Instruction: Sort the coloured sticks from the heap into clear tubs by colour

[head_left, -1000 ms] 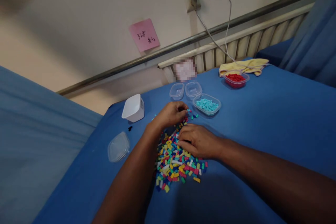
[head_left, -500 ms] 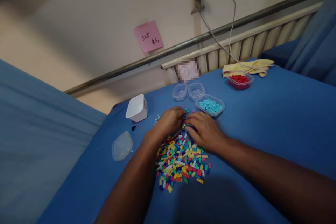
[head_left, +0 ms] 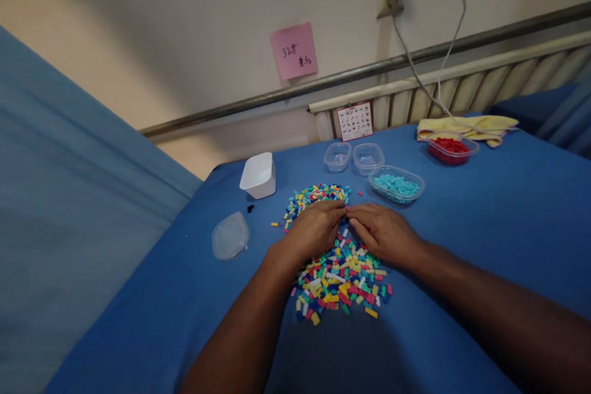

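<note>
Small multicoloured toy building bricks (head_left: 346, 280) lie in a loose heap on the blue-covered surface, with a second cluster of bricks (head_left: 318, 194) just beyond my hands. My left hand (head_left: 318, 225) rests over the middle, back up, fingers curled inward; what they hold, if anything, is hidden. Facing it, my right hand (head_left: 383, 231) has its fingers stretched to the left and its thumb apart. The fingertips of both hands almost meet, beside a tiny pinkish bit I cannot make out clearly. Light-blue bricks fill a clear tub (head_left: 396, 184) beyond my right hand.
Two clear tubs (head_left: 337, 157) (head_left: 368, 159) stand at the back near a picture card (head_left: 354, 122). Red bricks sit in another tub (head_left: 451, 148) by a yellow cloth (head_left: 484, 126). Leftward are a white container (head_left: 258, 175), a clear lid (head_left: 231, 236) and a small black object (head_left: 250, 209).
The view has shifted, so the scene sits farther right. My left hand has drawn nearer to me, uncovering the far cluster. The right hand's fingers are closer together.
</note>
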The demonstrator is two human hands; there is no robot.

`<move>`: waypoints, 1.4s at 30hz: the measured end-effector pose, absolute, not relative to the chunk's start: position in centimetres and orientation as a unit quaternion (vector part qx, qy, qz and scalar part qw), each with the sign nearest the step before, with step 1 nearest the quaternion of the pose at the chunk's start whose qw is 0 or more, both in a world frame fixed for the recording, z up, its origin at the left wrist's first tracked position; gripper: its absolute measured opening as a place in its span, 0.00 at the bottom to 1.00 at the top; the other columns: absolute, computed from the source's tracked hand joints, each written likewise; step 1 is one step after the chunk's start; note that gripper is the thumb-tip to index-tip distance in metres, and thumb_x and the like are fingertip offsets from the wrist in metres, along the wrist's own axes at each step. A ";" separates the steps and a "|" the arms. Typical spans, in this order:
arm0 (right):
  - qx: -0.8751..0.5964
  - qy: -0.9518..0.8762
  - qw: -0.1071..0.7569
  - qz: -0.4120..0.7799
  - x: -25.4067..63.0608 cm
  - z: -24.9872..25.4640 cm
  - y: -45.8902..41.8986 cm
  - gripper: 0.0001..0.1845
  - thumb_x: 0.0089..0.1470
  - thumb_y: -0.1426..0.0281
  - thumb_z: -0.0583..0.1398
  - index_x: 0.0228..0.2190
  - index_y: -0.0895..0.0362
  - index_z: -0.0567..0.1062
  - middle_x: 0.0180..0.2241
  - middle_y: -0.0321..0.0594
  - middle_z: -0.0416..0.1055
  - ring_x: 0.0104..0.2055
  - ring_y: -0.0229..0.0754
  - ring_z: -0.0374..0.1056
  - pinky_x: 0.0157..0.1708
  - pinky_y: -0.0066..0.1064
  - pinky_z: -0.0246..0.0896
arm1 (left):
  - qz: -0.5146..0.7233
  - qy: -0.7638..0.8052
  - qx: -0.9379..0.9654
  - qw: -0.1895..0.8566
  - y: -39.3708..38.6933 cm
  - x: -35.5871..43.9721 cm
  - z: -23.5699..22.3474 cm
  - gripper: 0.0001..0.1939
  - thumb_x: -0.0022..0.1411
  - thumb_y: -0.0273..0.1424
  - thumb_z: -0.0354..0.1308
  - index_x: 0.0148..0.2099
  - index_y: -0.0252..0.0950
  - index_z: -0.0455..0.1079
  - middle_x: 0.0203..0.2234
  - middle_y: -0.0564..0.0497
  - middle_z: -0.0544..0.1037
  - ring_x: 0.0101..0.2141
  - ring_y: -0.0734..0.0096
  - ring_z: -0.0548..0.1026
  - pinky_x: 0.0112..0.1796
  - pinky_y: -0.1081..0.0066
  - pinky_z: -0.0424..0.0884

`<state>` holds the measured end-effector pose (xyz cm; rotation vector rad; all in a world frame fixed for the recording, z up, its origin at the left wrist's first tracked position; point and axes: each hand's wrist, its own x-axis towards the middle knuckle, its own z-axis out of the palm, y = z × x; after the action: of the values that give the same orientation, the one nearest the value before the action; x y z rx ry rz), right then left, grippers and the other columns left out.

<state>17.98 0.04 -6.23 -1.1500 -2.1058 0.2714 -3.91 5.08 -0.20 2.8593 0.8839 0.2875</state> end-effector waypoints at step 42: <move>-0.582 -0.778 0.216 0.097 17.5 -5.3 5.2 0.18 0.64 0.65 0.65 0.53 0.58 0.78 0.46 0.49 0.82 0.47 0.51 0.78 0.48 0.38 0.70 | 0.494 0.511 0.702 0.051 9.2 -10.4 -5.2 0.13 0.71 0.29 0.56 0.48 0.37 0.82 0.41 0.46 0.84 0.44 0.59 0.82 0.49 0.62 0.76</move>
<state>17.51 5.22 -5.31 -1.6119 -2.1564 0.2696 -10.43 9.23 -5.18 2.1371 1.5543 1.5037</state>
